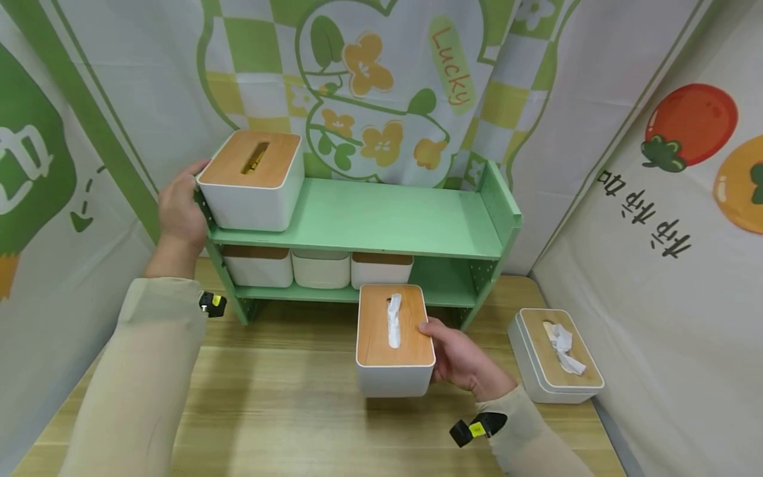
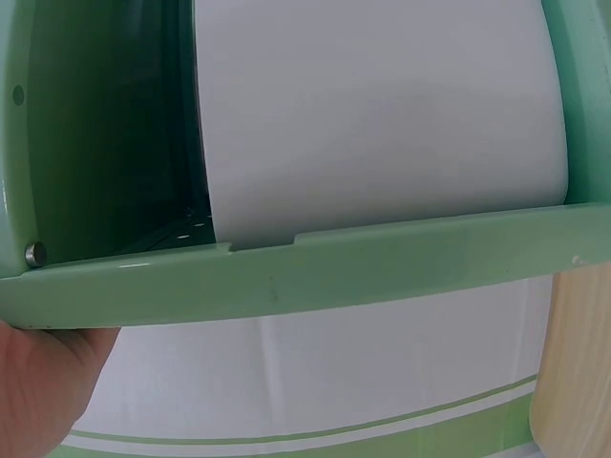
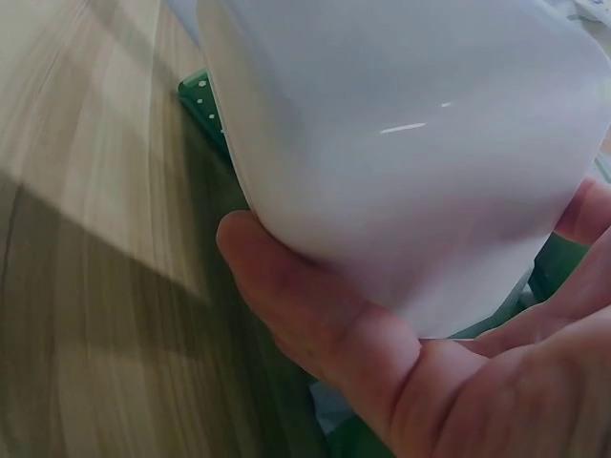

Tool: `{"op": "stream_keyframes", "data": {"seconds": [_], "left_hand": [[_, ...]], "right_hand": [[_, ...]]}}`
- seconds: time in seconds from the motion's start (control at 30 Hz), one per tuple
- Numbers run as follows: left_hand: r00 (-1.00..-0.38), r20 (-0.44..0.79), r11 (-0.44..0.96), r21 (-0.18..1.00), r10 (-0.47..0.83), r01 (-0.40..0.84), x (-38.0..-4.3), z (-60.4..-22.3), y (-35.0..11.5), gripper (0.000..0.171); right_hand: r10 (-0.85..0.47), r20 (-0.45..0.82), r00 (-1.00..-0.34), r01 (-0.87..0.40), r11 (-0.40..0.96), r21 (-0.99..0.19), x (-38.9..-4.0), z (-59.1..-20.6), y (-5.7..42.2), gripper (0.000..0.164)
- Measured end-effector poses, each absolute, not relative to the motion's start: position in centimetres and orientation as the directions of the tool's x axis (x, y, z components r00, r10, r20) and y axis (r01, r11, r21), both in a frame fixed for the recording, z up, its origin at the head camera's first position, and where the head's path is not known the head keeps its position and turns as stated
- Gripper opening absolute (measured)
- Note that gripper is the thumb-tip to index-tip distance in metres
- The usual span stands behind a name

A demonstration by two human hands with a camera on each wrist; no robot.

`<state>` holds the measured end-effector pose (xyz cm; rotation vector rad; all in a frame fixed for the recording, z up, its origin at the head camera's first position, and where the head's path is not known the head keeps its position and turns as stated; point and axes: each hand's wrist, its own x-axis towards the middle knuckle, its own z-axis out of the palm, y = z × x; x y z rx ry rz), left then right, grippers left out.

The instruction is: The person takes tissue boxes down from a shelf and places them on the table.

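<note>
Your right hand grips a tissue box, thumb on its lid, seemingly lifted in front of the green shelf. Another tissue box stands on the table to the right (paper poking out, like yours). The lower level holds 3 boxes, the upper level 1 wood-topped box. The shelving looks well along, with 2 boxes still off. Your left hand is at the shelf's left end; I can't tell whether it's gripping.
</note>
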<state>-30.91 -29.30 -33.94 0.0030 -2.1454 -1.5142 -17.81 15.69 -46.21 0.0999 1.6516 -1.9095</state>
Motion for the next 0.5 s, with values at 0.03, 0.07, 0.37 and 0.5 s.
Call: {"op": "stream_keyframes", "data": {"seconds": [0.03,0.07,0.37,0.5], "left_hand": [[-0.871,0.398,0.377,0.883,-0.286,0.28,-30.9,-33.9,-29.3,0.057],[-0.872,0.396,0.375,0.884,-0.286,0.279,-31.0,-34.0,-29.3,0.057],[-0.877,0.383,0.336,0.899,-0.291,0.281,-31.0,-34.1,-29.3,0.056],[-0.877,0.38,0.329,0.901,-0.292,0.281,-31.0,-34.1,-29.3,0.056]], "right_hand": [[-0.392,-0.432,-0.812,0.486,-0.044,-0.873,-17.8,-46.3,15.7,0.075],[-0.396,-0.432,-0.81,0.488,-0.047,-0.872,-17.8,-46.4,15.7,0.075],[-0.407,-0.447,-0.797,0.504,-0.039,-0.863,-17.7,-47.2,15.6,0.076],[-0.394,-0.471,-0.789,0.52,-0.021,-0.854,-17.5,-47.8,15.5,0.078]]}}
